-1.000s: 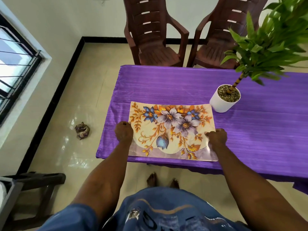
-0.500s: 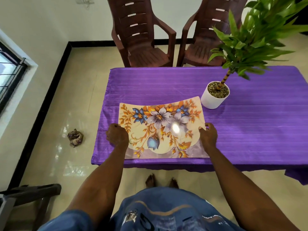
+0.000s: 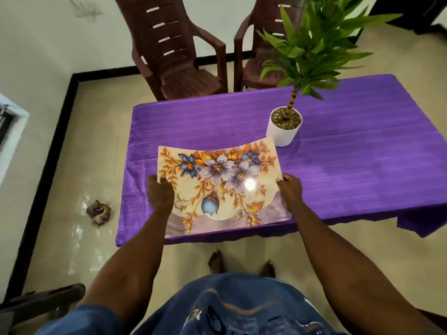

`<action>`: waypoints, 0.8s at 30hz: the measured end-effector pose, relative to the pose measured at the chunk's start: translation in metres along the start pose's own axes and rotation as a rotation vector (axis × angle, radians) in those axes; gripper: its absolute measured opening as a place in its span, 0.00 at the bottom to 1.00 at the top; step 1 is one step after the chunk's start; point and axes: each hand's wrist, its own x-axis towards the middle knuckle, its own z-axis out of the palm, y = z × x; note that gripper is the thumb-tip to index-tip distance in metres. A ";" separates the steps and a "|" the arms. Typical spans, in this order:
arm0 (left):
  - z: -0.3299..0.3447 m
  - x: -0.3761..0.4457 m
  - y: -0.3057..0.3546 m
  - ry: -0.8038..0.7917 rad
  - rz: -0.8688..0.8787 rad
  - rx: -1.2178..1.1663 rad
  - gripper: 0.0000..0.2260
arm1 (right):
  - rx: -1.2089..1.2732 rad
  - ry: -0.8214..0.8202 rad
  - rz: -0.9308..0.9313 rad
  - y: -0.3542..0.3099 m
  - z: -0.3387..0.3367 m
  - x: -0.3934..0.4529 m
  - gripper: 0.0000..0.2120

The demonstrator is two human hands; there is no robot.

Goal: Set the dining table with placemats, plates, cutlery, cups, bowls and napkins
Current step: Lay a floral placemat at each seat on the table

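Note:
A glossy floral placemat [image 3: 222, 182] with orange leaves and purple and blue flowers is held over the near left part of the table with the purple cloth [image 3: 350, 165]. Its far edge curls upward and the sheet bows in the middle. My left hand [image 3: 160, 193] grips its left edge, thumb on top. My right hand [image 3: 290, 189] pinches its right edge. The near edge of the placemat hangs about level with the table's front edge.
A white pot with a tall green plant [image 3: 284, 126] stands just beyond the placemat's far right corner. Two brown plastic chairs [image 3: 179, 56] stand behind the table. A crumpled cloth [image 3: 99, 212] lies on the tiled floor at left. My bare feet are below the table edge.
The placemat lay flat on the table under both hands; both hands now grip its side edges and it has been lifted, with its far edge curling up. The view has shifted left and back.

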 end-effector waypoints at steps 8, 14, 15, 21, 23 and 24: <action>-0.016 -0.006 0.013 0.007 0.046 -0.004 0.15 | -0.148 0.020 -0.067 -0.003 0.019 0.001 0.14; -0.015 -0.003 0.006 -0.034 0.064 -0.035 0.16 | -0.211 0.099 -0.185 -0.010 0.023 -0.006 0.15; -0.016 -0.001 0.006 -0.043 0.069 -0.036 0.15 | -0.203 0.115 -0.199 -0.012 0.024 -0.007 0.14; -0.012 0.006 -0.002 -0.110 0.051 -0.180 0.13 | -0.025 0.130 -0.152 -0.017 0.004 -0.003 0.11; -0.009 0.004 -0.002 -0.148 -0.005 -0.242 0.14 | 0.066 0.117 -0.110 -0.013 -0.015 -0.001 0.11; -0.007 0.002 -0.002 -0.152 -0.015 -0.271 0.15 | 0.097 0.117 -0.086 -0.010 -0.025 0.003 0.12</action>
